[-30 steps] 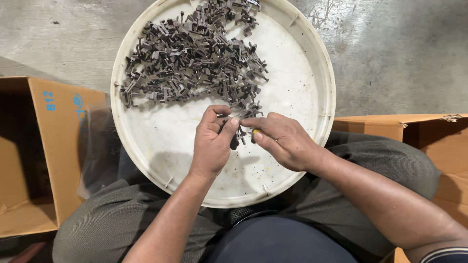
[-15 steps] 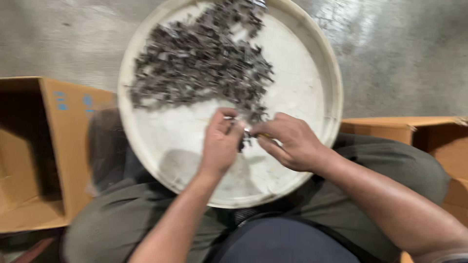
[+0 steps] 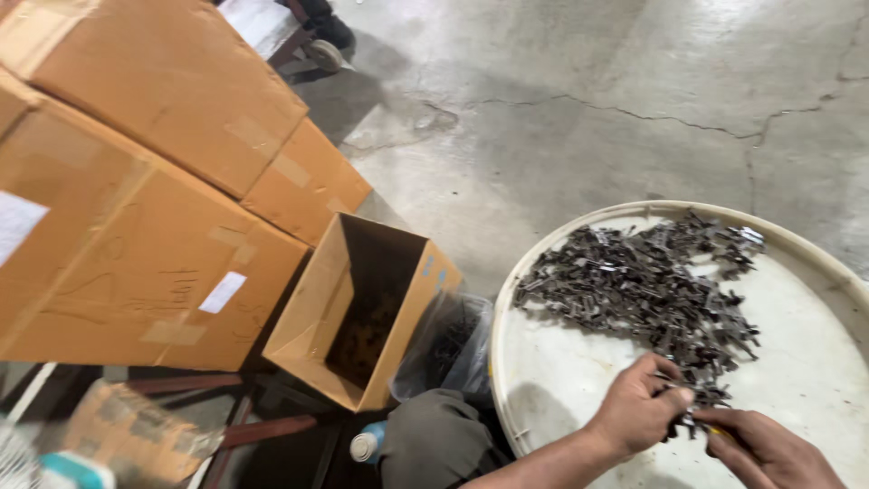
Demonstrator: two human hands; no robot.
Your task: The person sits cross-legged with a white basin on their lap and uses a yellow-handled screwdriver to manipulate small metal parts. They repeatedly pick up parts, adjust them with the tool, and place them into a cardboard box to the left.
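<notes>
both hands [image 3: 692, 421] still pinch small metal parts [image 3: 685, 420] over the tray [image 3: 543, 362]; view has swung left.

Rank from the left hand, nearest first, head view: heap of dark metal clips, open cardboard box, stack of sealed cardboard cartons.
1. Heap of dark metal clips: on the round white tray, just above the left hand, whose fingertips touch its edge.
2. Open cardboard box: to the hand's left, beside the tray.
3. Stack of sealed cardboard cartons: far left, beyond the box.
</notes>
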